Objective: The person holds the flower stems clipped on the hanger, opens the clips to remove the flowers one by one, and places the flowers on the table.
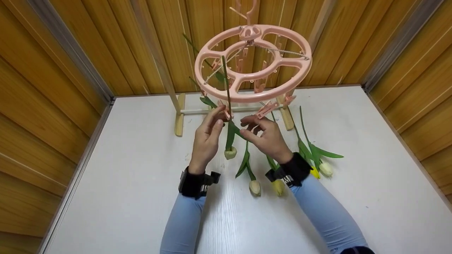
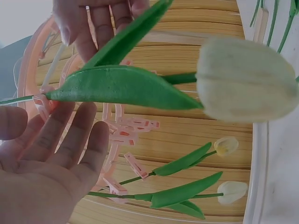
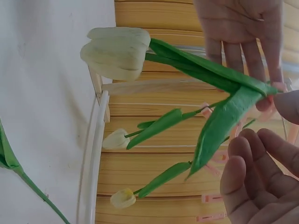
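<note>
A white tulip (image 1: pixel 230 153) hangs bloom-down from the front of a round pink clip hanger (image 1: pixel 261 97). Its stem passes through a pink clip (image 2: pixel 42 106), with the green leaves just below. Beside that clip, on the left, is my left hand (image 1: pixel 206 143); its fingers lie relaxed behind the stem and the thumb stands apart. My right hand (image 1: pixel 270 141) is on the other side, fingers loosely bent and thumb tip right at a leaf (image 3: pixel 219 128). Neither hand grips the stem. Two more pale tulips, one with its bloom (image 2: pixel 232 192) lowest in the left wrist view, hang in clips behind.
On the white table (image 1: pixel 141 197) lie several tulips: a white one (image 1: pixel 255 188), a yellow one (image 1: pixel 278 187) partly under my right wrist, and another white one (image 1: pixel 326 169) to the right. A wooden stand with a foot (image 1: pixel 179 121) carries the hanger. Wood-patterned walls enclose the table.
</note>
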The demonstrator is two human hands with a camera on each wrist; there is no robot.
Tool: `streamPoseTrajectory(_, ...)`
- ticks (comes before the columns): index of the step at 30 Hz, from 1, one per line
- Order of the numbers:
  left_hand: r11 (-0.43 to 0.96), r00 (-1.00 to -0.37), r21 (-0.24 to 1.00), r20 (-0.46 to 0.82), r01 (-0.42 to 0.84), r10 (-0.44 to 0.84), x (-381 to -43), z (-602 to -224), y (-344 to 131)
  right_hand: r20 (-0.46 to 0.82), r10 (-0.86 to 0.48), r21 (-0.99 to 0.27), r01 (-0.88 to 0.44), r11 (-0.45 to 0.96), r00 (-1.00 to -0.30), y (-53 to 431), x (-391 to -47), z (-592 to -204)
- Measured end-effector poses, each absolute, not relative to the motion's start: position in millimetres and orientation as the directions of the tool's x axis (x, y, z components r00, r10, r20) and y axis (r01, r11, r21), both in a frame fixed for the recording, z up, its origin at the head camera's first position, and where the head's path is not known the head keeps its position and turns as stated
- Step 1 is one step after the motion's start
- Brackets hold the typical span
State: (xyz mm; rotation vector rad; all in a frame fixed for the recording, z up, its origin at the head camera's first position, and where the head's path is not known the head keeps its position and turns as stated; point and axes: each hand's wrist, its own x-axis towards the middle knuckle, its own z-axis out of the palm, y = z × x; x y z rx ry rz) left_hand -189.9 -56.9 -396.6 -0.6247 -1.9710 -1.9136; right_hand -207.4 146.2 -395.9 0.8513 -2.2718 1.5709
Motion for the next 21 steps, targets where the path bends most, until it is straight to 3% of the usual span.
streamPoseTrajectory(8, 0.2, -0.831, 0.808, 0.551, 0.554, 0.072, -187, -396, -53, 0.541, -0.335, -0.708, -0.633, 0.313, -0.771, 134, -207, -394)
streamPoseTrajectory(21, 0.303, -0.803, 0.751, 0.589, 0.587, 0.095, -185, -394, -50, 0.582, -0.308, -0.693, -0.657, 0.297, -0.753, 129, -212, -396)
